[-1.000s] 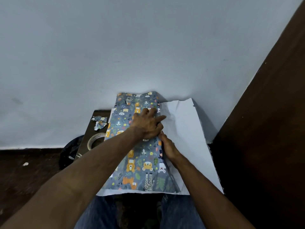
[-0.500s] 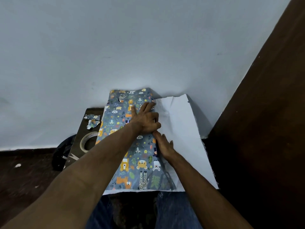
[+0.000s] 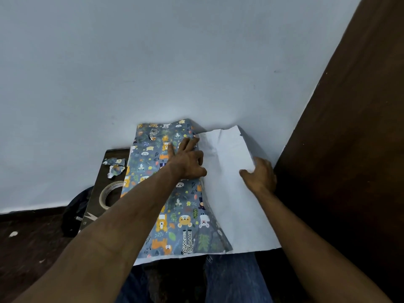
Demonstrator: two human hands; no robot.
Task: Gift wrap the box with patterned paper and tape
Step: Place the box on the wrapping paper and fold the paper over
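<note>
Right hand moved out to the paper edge.

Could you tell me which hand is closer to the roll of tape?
Left. The left hand presses the patterned paper just right of the tape roll; the right hand grips the far white flap.

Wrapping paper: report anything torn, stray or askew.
Torn patterned scraps lie loose on the dark surface beside the tape roll. The white flap has a ragged far edge. Nothing else stands out.

Pale blue-grey wall, dark wooden panel at right, dark brown floor
</note>
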